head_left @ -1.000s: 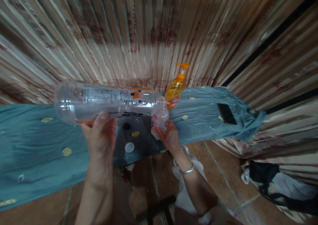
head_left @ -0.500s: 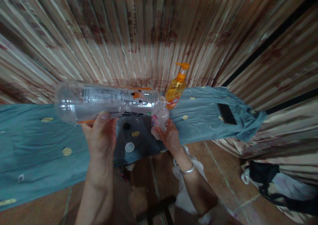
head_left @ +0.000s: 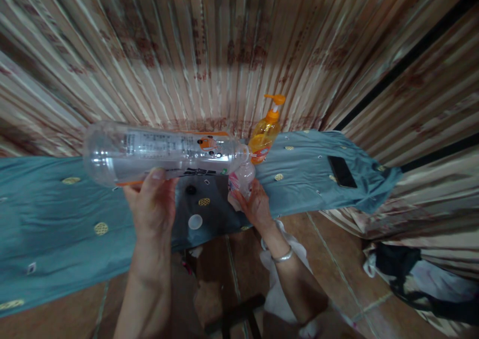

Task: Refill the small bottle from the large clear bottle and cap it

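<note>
My left hand (head_left: 153, 199) grips a large clear plastic bottle (head_left: 168, 152) from below, its label grey with orange edges. The bottle lies almost level in the air, its neck pointing right. At its mouth is the top of a smaller clear bottle (head_left: 245, 174) with a pink-marked label; whether the two rims touch I cannot tell. My right hand (head_left: 256, 204), a silver bangle on its wrist, is closed around this smaller bottle, which stands roughly upright. Behind it rises an orange pump bottle (head_left: 266, 134) holding yellow-orange liquid.
A teal cloth (head_left: 310, 179) with yellow pineapple-like prints covers the long narrow table. On it lie a black phone (head_left: 342, 171), a round translucent cap (head_left: 195, 222) and a small black cap (head_left: 190, 190). Pleated curtains (head_left: 224, 54) hang close behind. Dark and white fabric (head_left: 422, 279) is at lower right.
</note>
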A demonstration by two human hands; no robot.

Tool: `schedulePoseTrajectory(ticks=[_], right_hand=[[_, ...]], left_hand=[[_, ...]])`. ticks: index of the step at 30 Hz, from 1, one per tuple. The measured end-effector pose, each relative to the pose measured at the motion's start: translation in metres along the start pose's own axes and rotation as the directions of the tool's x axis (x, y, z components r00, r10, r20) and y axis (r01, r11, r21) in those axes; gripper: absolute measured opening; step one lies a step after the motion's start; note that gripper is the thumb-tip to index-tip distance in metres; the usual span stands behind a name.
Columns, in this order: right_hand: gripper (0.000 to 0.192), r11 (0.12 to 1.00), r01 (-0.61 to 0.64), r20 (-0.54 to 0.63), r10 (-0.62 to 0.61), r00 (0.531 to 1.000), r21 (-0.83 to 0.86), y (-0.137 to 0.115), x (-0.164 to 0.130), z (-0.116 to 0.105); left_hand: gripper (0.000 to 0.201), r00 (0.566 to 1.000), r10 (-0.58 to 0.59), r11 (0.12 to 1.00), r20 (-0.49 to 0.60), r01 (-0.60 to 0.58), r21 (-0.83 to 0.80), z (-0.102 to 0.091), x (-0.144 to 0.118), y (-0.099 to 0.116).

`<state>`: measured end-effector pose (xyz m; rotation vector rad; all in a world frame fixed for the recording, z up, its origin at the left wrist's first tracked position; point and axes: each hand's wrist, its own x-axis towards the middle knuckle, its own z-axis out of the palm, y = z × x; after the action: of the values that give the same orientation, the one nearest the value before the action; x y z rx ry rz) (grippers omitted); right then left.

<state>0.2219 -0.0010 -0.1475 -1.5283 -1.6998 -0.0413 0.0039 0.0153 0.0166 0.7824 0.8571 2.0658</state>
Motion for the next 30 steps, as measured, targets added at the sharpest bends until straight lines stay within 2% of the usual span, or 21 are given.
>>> schedulePoseTrajectory(ticks=[4, 7, 12, 25, 28, 30], right_hand=[[0.056, 1.0, -0.023, -0.004, 0.023, 1.0, 0.017, -0.0006, 0.0004, -0.0007], [0.054, 0.999, -0.039, 0.005, 0.039, 0.999, 0.014, -0.0014, 0.0011, -0.0016], [0.054, 1.0, -0.024, 0.008, 0.024, 1.0, 0.01, -0.0013, 0.0012, -0.0022], [0.056, 1.0, -0.022, 0.006, 0.022, 1.0, -0.009, -0.0012, 0.0006, -0.0014], [0.058, 1.0, -0.013, -0.001, 0.013, 1.0, -0.018, -0.0007, 0.0005, -0.0009], [0.058, 1.0, -0.007, -0.001, 0.007, 1.0, -0.014, -0.0005, 0.0005, -0.0009]], left_hand=[[0.073, 1.0, -0.003, 1.0, 0.028, 0.002, 0.009, -0.0018, 0.0018, -0.0009], [0.065, 1.0, -0.01, 1.0, 0.006, 0.01, 0.003, -0.0012, 0.0009, 0.0004], [0.056, 0.999, -0.017, 1.0, 0.038, 0.017, 0.023, -0.0009, -0.0008, 0.002], [0.08, 0.998, -0.016, 0.999, 0.056, 0.014, 0.038, -0.0026, 0.0011, 0.001], [0.079, 0.999, -0.016, 0.999, 0.041, 0.015, 0.032, -0.0023, 0.0008, 0.0002], [0.071, 1.0, -0.02, 1.0, 0.014, 0.02, 0.018, -0.0016, 0.0, 0.0001]])
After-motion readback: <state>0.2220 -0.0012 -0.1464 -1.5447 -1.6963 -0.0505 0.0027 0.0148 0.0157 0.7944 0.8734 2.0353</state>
